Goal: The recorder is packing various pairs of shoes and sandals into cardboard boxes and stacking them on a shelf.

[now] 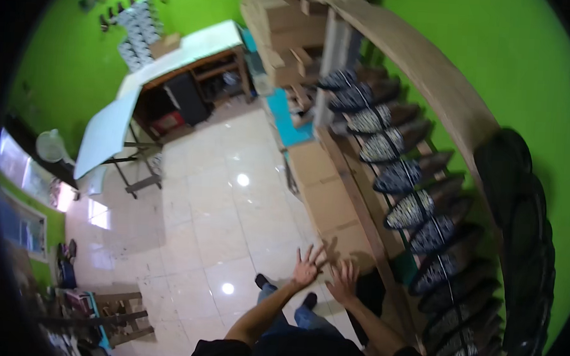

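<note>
Both hands are raised in front of me, over the tiled floor and the lower cardboard boxes. My left hand (306, 270) has its fingers spread wide and holds nothing. Close by on its right, my right hand (343, 284) is also open, fingers apart, with nothing in it. Nearest to them stands a row of brown cardboard boxes (325, 204). To the right, a wooden rack (367, 227) carries a long line of dark shoes with black-and-white patterned uppers (410, 209). Whether either hand touches a box, I cannot tell.
A brown board (427, 53) and a line of black shoes (513, 190) run along the right. Far off are a white-topped workbench (195, 49) and a tilted pale folding table (109, 130). A wooden stool (123, 314) stands lower left. Glossy tiles (212, 219) cover the floor.
</note>
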The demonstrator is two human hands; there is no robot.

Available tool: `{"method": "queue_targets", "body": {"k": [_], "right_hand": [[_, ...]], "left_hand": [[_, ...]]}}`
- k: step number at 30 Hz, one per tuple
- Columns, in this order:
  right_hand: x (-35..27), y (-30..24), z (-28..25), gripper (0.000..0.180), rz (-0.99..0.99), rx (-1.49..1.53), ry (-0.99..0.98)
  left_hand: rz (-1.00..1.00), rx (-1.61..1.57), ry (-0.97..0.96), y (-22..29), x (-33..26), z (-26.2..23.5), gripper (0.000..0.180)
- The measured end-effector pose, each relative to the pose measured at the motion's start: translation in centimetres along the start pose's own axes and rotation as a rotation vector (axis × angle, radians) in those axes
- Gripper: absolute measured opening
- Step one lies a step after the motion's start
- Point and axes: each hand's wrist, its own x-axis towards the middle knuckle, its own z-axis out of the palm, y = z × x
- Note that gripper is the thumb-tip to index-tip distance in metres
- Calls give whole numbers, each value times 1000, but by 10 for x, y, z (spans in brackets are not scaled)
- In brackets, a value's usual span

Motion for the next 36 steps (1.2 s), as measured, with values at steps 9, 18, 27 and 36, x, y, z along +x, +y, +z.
{"method": "queue_targets", "body": {"k": [9, 18, 27, 36], "right_hand": [[86, -82, -2, 57, -201, 171, 82], [302, -248, -35, 69, -334, 227, 91], [454, -366, -15, 70, -364, 275, 101], [666, -462, 8, 66, -466, 326, 83]], "left_hand": [[-476, -223, 193, -125, -127, -76, 64], [-692, -245, 393, -288, -104, -212, 73], [-735, -224, 420, -450, -59, -302, 78], [-830, -152, 515, -633, 2, -379, 81]]}}
